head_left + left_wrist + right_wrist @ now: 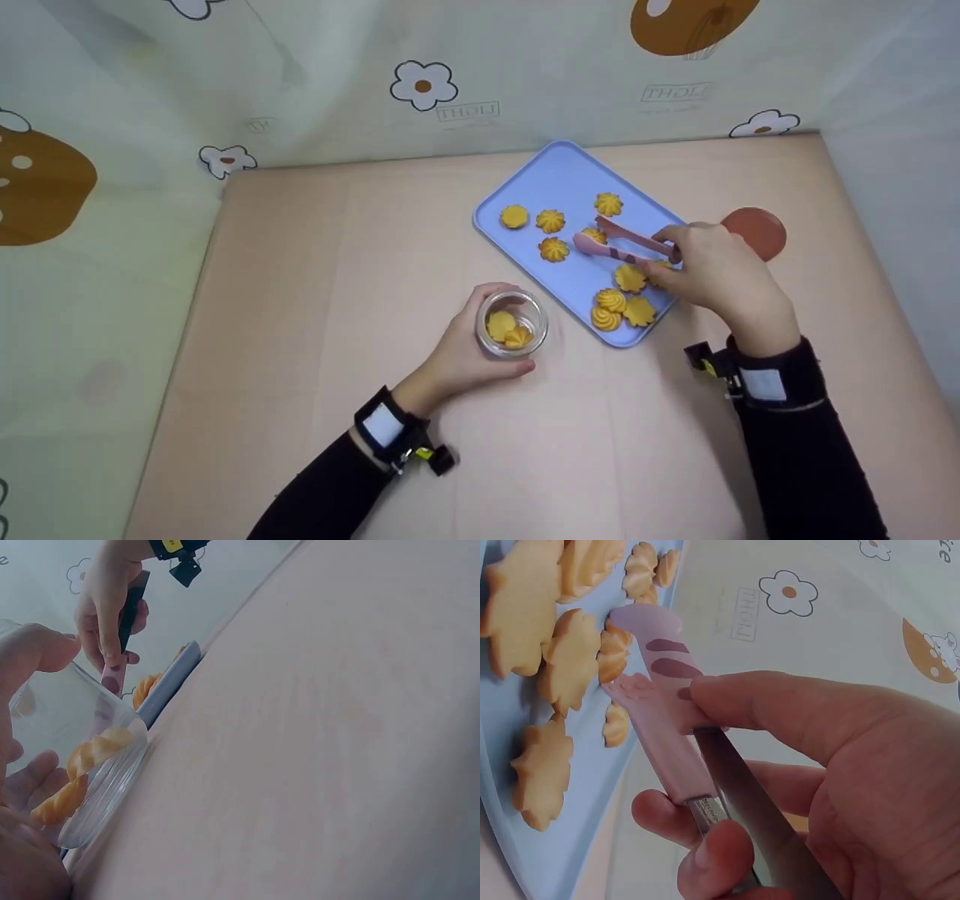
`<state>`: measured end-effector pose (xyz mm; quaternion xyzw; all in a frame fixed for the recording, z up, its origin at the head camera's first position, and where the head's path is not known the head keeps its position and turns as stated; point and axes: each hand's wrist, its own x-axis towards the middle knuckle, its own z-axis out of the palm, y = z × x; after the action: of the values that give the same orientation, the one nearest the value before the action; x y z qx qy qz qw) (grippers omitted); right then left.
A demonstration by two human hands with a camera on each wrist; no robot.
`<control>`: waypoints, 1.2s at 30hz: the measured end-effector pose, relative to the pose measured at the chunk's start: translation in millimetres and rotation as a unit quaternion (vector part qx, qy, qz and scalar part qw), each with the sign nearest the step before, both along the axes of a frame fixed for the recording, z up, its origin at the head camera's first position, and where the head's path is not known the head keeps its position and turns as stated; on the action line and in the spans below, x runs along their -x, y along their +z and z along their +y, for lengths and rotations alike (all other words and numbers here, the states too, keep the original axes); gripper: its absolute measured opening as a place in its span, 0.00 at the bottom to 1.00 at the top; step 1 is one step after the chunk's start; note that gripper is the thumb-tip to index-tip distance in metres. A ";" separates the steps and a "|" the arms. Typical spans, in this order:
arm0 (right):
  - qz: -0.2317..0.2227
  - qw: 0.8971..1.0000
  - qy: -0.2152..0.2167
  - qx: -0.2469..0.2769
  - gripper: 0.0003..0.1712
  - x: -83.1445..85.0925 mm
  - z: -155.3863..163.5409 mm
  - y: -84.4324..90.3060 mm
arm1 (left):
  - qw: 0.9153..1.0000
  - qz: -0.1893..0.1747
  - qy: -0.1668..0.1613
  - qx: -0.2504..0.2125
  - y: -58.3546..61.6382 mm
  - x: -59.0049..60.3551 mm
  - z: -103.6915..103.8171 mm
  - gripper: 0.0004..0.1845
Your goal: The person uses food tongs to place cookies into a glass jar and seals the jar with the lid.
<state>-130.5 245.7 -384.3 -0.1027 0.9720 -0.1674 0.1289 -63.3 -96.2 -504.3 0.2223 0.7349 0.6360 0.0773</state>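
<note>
My left hand (pixel 466 352) grips a clear glass jar (pixel 543 330) by its side, thumb and fingers wrapped round it. Inside the jar lie a few yellow cookies (pixel 97 752), also visible through its wall in the left wrist view. In my right hand (pixel 720 274) is a pair of pink tongs (pixel 667 754) with paw-shaped tips and metal arms. The tips are spread apart on either side of a cookie (pixel 595 235) on the blue tray (pixel 559 169). Fingers and thumb press the tongs from both sides.
Several more flower-shaped cookies (pixel 553 250) are scattered over the tray, some clustered at its near corner (pixel 606 318). A reddish-brown round disc (pixel 757 231) lies right of the tray, partly behind my right hand. A patterned curtain (pixel 322 90) hangs along the table's far edge.
</note>
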 end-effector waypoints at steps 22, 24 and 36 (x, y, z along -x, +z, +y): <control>0.035 0.999 -0.012 0.024 0.25 2.0 -3.6 -3.9 | 1.000 -0.014 -0.001 -0.004 0.8 -3.2 0.4 0.53; 0.042 0.999 -0.006 0.024 0.25 1.9 1.0 -0.3 | 1.000 -0.017 -0.001 -0.003 1.1 -3.7 1.4 0.53; 0.111 0.994 0.016 0.012 0.19 -5.4 19.3 8.5 | 1.000 -0.014 0.001 -0.004 3.1 -1.6 0.7 0.53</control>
<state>-125.1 265.0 -375.8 -0.1380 0.9764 -0.1646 0.0218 -61.7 -95.5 -501.3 0.2123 0.7316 0.6421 0.0861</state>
